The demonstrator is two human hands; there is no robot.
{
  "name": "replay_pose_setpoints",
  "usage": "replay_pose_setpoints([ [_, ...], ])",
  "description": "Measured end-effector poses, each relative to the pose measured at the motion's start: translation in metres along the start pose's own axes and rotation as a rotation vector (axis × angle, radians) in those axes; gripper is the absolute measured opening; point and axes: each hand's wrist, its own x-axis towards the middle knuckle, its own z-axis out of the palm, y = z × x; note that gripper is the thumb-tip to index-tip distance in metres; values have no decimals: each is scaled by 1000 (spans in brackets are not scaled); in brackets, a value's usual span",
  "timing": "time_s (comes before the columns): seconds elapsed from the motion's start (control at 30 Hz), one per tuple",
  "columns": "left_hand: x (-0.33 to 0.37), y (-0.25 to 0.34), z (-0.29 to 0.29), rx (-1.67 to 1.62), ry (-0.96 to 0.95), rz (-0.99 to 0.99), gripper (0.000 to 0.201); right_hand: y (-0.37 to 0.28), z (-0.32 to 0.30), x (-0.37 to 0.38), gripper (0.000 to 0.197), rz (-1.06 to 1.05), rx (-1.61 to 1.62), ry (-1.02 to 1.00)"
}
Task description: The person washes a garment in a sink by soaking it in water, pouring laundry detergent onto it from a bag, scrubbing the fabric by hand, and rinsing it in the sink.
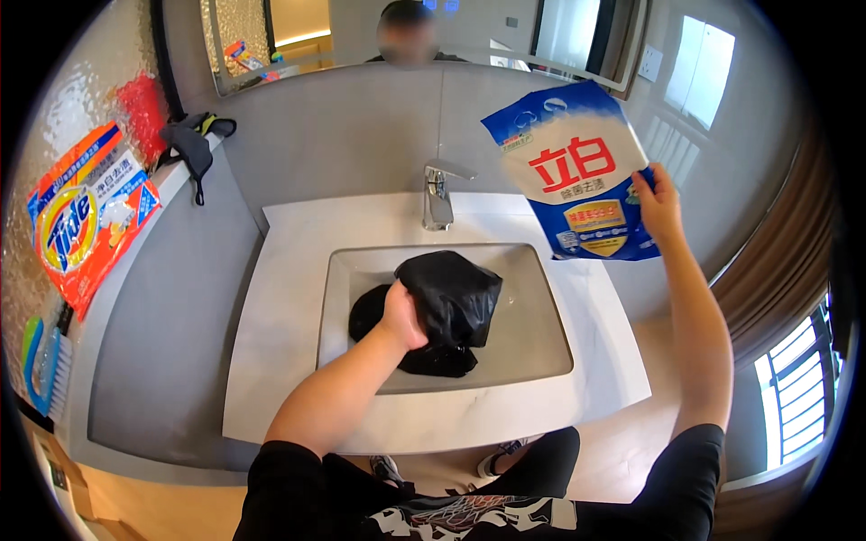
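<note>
At the far left, an orange packet (90,212) is being supported by the ledge (124,270), with a blue-backed brush (54,370) lying near its front end and a dark grey item (191,144) hanging over its far end. On the counter (271,361), a black bundle (456,293), seemingly cloth, is being grasped by the left hand (403,317) within the sink (532,338); whether it is one piece cannot be told. The tap (437,194) is standing midway along the counter's far edge. Above the far right corner, a blue-and-white packet (577,171) is being gripped at its right side by the right hand (661,203). Apparently, the packet is being readied over the sink; a steady hold on the bundle and a controlled tilt of the packet are probably being called for.
</note>
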Motion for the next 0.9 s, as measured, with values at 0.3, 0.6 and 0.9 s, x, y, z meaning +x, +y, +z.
replay_pose_setpoints([
  [0.3,16,-1,-15,-178,-316,143,60,-165,-44,4,30,-216,-412,-112],
  [0.6,12,-1,-13,246,29,271,41,-216,0,9,40,-427,-426,-315],
  [0.9,19,-3,-4,-19,591,201,46,-219,26,2,34,-504,-512,-464],
])
